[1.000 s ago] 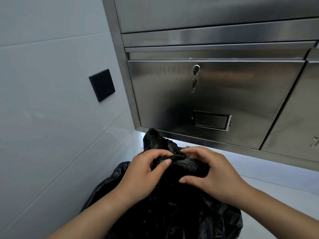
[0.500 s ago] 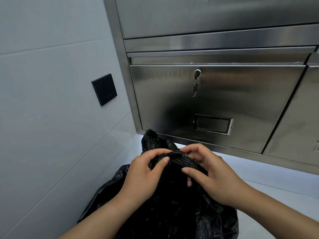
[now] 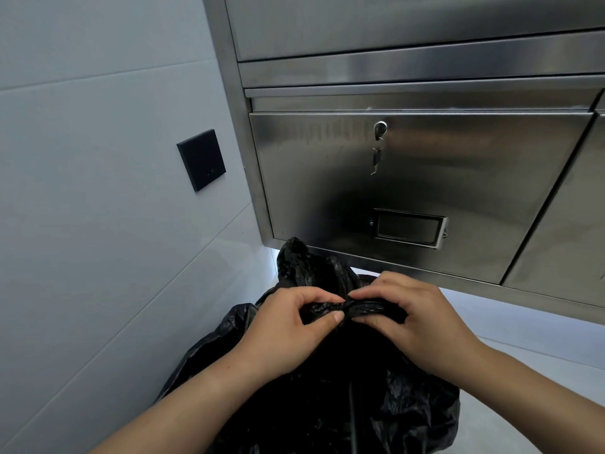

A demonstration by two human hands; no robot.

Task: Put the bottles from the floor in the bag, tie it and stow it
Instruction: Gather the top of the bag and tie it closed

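A full black plastic bag (image 3: 353, 398) stands on the floor in front of me, close to the wall. Its neck is twisted into a thick strand (image 3: 366, 309) at the top. My left hand (image 3: 288, 329) pinches that strand from the left with thumb and forefinger. My right hand (image 3: 415, 319) grips the same strand from the right, fingers curled over it. A loose flap of the bag (image 3: 294, 260) sticks up behind my hands. No bottles are visible; the bag hides its contents.
A stainless steel cabinet (image 3: 425, 178) rises just behind the bag, with a key (image 3: 378, 149) hanging in its lock and a label holder (image 3: 409, 227) below. A black wall plate (image 3: 201, 159) sits on the tiled wall at left. Pale floor (image 3: 523, 381) lies to the right.
My fingertips have drawn together on the bag's neck, which is now twisted into a tighter horizontal strand between both hands. The view has tilted slightly downward.
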